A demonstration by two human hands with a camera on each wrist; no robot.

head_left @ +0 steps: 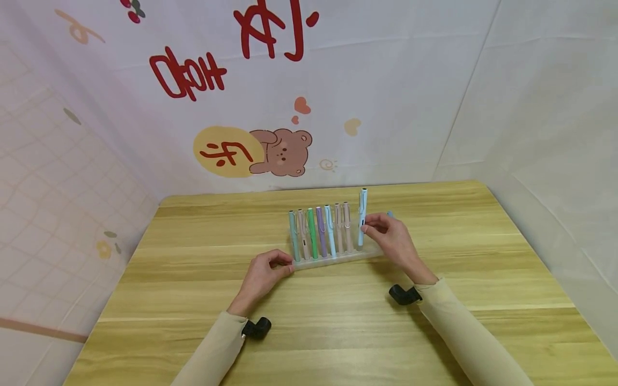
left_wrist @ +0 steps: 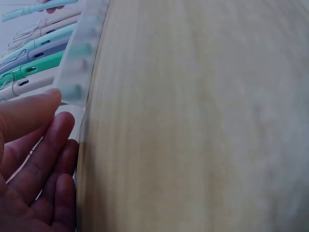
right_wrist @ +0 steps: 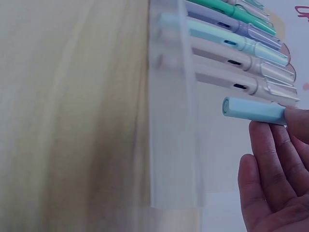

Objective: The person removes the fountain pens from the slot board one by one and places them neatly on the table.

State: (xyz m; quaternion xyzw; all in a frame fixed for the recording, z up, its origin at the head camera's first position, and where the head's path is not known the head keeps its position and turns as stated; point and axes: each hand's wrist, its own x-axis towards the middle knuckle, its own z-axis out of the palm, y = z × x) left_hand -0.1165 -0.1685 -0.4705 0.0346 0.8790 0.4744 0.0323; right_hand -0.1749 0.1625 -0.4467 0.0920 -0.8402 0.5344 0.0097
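A clear pen stand (head_left: 309, 264) holds several upright fountain pens in a row: teal (head_left: 294, 236), beige, green (head_left: 311, 233), purple (head_left: 321, 231), light blue (head_left: 330, 230) and two pinkish-beige ones toward the right. At the stand's left end, my left hand (head_left: 263, 276) grips the corner, its thumb (left_wrist: 46, 104) on the edge. My right hand (head_left: 393, 238) pinches another light blue pen (head_left: 362, 206) between thumb and fingers, upright over the stand's right part. In the right wrist view, that pen's lower end (right_wrist: 241, 108) hangs free above the stand's base.
A small blue tip (head_left: 390, 214) shows behind the right hand. The wooden table (head_left: 309, 332) ends at a white printed cloth (head_left: 386, 96) behind, with more cloth at both sides. Black wrist mounts (head_left: 404, 295) sit at both cuffs.
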